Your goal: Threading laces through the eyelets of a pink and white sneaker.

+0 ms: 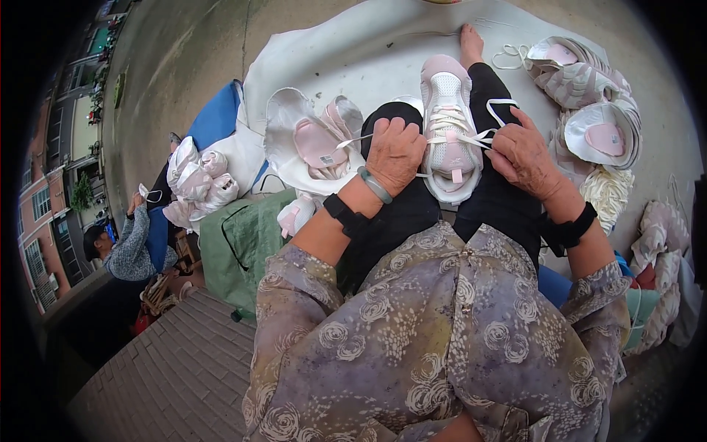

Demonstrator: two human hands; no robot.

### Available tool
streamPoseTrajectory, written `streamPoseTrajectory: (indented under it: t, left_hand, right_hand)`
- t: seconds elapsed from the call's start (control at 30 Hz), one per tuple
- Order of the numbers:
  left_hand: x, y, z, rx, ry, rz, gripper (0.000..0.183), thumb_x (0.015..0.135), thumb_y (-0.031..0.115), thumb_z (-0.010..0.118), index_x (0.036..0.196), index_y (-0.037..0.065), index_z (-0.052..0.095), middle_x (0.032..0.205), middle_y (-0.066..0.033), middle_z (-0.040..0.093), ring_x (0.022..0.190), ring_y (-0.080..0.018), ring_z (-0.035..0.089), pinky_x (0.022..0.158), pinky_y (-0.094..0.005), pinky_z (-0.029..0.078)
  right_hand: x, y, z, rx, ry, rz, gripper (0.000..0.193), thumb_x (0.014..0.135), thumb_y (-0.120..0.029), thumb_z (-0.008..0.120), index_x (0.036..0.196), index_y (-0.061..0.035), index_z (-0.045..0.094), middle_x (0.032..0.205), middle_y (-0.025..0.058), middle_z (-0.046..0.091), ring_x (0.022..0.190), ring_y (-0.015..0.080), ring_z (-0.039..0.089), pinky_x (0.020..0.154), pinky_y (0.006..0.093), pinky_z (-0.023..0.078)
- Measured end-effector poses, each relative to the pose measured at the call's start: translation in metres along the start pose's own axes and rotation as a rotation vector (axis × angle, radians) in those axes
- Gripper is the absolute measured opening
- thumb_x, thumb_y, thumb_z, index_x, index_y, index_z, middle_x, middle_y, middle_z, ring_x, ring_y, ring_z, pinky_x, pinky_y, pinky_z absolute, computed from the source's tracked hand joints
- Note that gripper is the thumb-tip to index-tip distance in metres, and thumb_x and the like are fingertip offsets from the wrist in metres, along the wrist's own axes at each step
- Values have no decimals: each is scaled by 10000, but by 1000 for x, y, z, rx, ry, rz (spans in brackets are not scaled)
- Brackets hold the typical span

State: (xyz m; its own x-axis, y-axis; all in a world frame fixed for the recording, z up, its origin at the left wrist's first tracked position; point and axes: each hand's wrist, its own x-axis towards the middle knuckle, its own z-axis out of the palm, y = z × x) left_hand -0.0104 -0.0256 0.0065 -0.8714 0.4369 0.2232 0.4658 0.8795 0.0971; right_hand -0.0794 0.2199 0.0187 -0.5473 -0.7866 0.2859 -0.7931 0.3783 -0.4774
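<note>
A pink and white sneaker [443, 87] rests between my thighs, its toe pointing away from me. White shoelaces [451, 138] cross its tongue and spread out to both sides near the top of the lacing. My left hand [396, 156] is closed on one lace end, left of the shoe. On the other side, my right hand [520, 155] pinches the opposite lace, which loops up above its fingers. Close to my left hand lie pink and white shoe uppers [318, 144] with pale pink insoles. A small pink and white shoe part [296, 214] sits by my left forearm.
A white sheet [346, 55] covers the ground ahead. Stacked shoe uppers [585, 81] stand at right, above a bundle of cream laces [610, 195]. A green bag [239, 247] and bunched uppers [199, 184] lie left. Farther left sits another person [136, 250] holding a white lace.
</note>
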Motion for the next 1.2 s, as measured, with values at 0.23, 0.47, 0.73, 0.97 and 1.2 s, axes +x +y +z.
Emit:
streamPoseTrajectory:
  t: [0.23, 0.47, 0.73, 0.97, 1.2]
  left_hand:
    - [-39, -51, -60, 173, -67, -80, 98, 580, 57, 544, 669, 70, 506, 748, -58, 456, 720, -237, 452, 618, -366, 336]
    - [-57, -71, -118, 380, -321, -260, 62, 617, 28, 522, 660, 28, 566, 1072, -20, 536, 787, -228, 478, 651, -343, 360]
    - [-12, -12, -64, 207, -101, -115, 302, 677, 90, 571, 974, 75, 520, 1043, -51, 515, 762, -238, 479, 659, -359, 377]
    - [-3, 8, 3, -56, -13, 22, 369, 700, 51, 516, 1066, 36, 475, 689, -61, 466, 667, -215, 470, 625, -322, 362]
    - [-4, -19, -27, -63, -83, -103, 234, 763, 65, 511, 990, 119, 495, 655, -61, 504, 530, -274, 518, 470, -372, 397]
  right_hand:
    - [-44, 18, -17, -53, 68, 170, 97, 759, -146, 606, 807, -86, 548, 646, 69, 520, 569, 262, 516, 546, 362, 403]
    - [-86, 26, -24, -281, 190, 294, 119, 761, -101, 604, 873, -90, 565, 652, 68, 485, 560, 256, 495, 504, 348, 384]
    - [-124, 24, -15, -187, 166, 425, 123, 774, -46, 572, 897, -50, 563, 694, 105, 506, 612, 286, 529, 529, 367, 413]
    - [-162, 46, -17, -124, 199, 475, 172, 794, -26, 541, 964, -52, 556, 799, 137, 557, 693, 324, 564, 579, 364, 449]
    - [-227, 99, -35, -281, 318, 570, 176, 813, -45, 546, 984, -73, 577, 890, 127, 610, 767, 296, 603, 658, 338, 472]
